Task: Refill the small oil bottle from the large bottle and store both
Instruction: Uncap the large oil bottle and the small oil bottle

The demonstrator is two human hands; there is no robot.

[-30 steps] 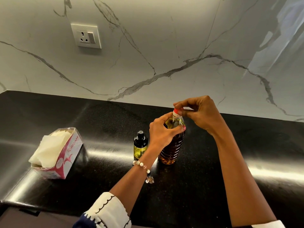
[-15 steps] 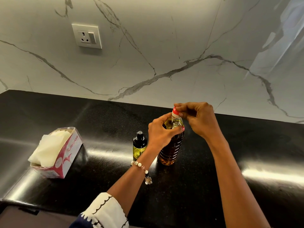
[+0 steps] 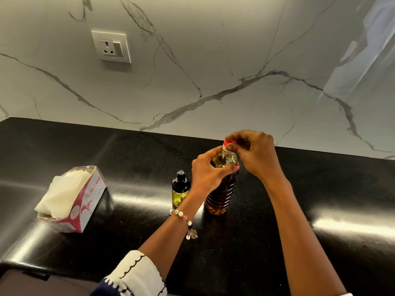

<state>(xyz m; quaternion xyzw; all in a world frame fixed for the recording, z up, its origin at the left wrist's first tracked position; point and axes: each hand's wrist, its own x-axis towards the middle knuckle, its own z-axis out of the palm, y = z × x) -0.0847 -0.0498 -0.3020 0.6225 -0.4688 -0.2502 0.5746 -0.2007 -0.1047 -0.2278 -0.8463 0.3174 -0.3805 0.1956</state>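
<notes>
Red cap (image 3: 229, 142) was pinched by the right hand (image 3: 255, 154), large bottle (image 3: 222, 189) neck gripped by the left hand (image 3: 206, 170); oil could be spilled if squeezed.

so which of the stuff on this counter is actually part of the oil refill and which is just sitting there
Part of the job:
- large oil bottle, gripped by the left hand
- its red cap, pinched by the right hand
- small oil bottle, black top on, just left of the large one

Just lying about:
- tissue box, far left on the counter
- wall socket
</notes>
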